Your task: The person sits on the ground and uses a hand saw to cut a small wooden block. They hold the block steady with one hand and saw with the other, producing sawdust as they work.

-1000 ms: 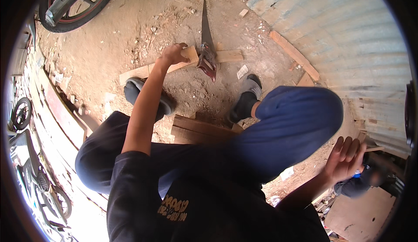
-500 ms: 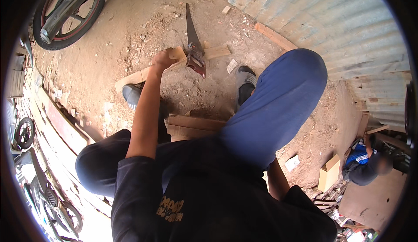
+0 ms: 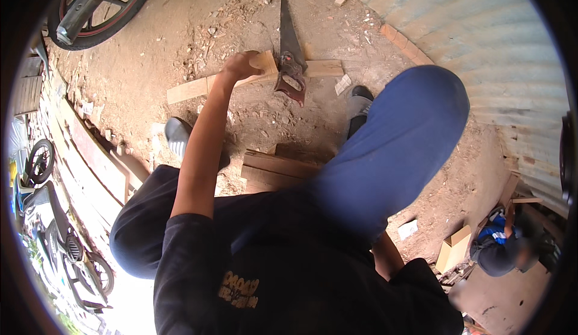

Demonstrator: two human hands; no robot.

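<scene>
My left hand reaches forward, its fingers closed around a short, pale wood piece. Under that piece, a longer wooden plank lies across the dirt in front of my feet. A handsaw rests on the plank just right of my left hand, its blade pointing away and its reddish-brown handle toward me. Nothing grips the saw. Of my right arm, only the forearm shows beside my bent, blue-trousered leg; my right hand is hidden behind that leg.
A wooden bench or box is between my legs. A motorcycle wheel stands at far left, and a corrugated metal wall rises on the right. Another person sits at lower right near an open cardboard box.
The view has shifted, so the saw, plank and left hand appear farther right and higher. My left hand keeps its grip on the wood piece, and the saw stays beside it.
</scene>
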